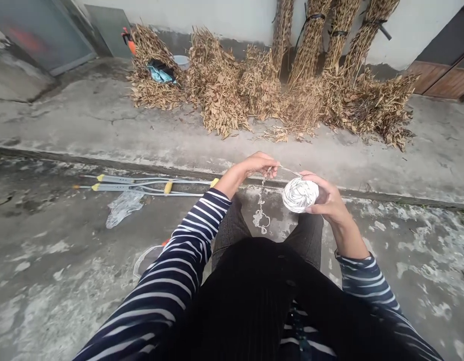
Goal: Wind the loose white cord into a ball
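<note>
Just right of the frame's centre, I see the right hand [327,198] curled part-open around a ball of white cord [300,194], while the left hand [257,164], near the centre, has its fingers pinched together on the strand [290,171] stretched between them. A loose, tangled tail [261,215] trails below the left hand. Crutches [115,187] lie at centre left, and dried stalks [224,85] are heaped along the top.
</note>
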